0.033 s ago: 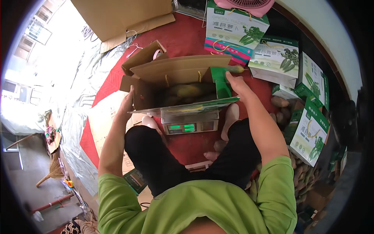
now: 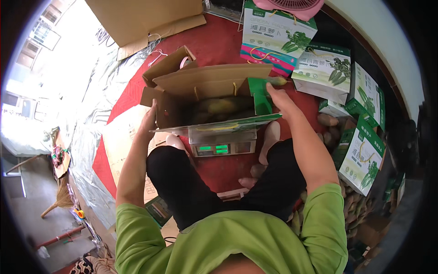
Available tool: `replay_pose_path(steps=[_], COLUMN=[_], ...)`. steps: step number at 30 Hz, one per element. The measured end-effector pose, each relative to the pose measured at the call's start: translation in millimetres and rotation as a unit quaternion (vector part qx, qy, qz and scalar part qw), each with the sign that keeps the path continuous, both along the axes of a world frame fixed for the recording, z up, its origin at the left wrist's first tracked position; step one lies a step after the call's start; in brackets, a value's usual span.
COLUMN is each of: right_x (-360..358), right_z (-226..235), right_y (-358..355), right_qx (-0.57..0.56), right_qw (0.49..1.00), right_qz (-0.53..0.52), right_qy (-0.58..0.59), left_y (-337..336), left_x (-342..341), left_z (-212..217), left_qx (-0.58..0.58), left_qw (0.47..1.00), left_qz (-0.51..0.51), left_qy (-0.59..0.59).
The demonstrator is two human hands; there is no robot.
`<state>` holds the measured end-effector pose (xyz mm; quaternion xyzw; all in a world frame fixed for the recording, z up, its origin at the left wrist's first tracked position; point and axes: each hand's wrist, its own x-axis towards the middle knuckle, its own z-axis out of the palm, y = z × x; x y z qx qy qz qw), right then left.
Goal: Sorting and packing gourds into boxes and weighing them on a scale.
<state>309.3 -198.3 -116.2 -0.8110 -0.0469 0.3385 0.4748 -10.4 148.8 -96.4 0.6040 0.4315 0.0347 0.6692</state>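
A red floor covering (image 2: 214,43) spreads across the middle of the frame, with a silvery plastic sheet (image 2: 86,150) down its left side. The person's green shirt (image 2: 228,233) fills the bottom centre; above it, black trousers (image 2: 178,182) spread to both sides, knees bent.

Between and beyond the knees, at the centre of the frame, is an open carton (image 2: 210,75), its brown inside facing up and a green flap at its right end. A large sheet of brown cardboard (image 2: 150,20) stands at the upper left. White and green printed boxes (image 2: 278,32) with cord handles cluster from the upper middle to the right, and a pink fan (image 2: 292,4) sits at the top edge.

Directly under the carton's near side, a weighing scale (image 2: 223,147) shows lit green digits; the carton hides its top. A straw broom (image 2: 59,198) lies at the lower left.

The hands are well apart, each clamped on one end of the carton: the left hand (image 2: 149,118) at its left wall, the right hand (image 2: 280,98) at the green flap. Smallest are the blurred greenish vegetables (image 2: 223,106) inside the carton.
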Motion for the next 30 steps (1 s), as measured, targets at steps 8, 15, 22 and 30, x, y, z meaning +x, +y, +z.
replay_pose_path(steps=[8,15,22,30], right_x=[-38,-97,-216,-384], right_z=[64,102,102,26], right_y=[48,135,234,305], right_qx=[0.092,0.091,0.111,0.034], right_qw=[0.993,0.979,0.959,0.938], right_qz=[0.027,0.145,0.249,0.306], right_qy=[0.061,0.111,0.081,0.157], left_y=[11,47,61,59], left_x=[-45,-143,-282,-483], left_z=[10,49,66,33], left_qx=[-0.027,-0.003,0.032,0.030], left_qw=[0.987,0.969,0.927,0.917], left_qz=[0.134,0.229,0.355,0.391], left_qy=[-0.087,-0.094,-0.115,-0.080])
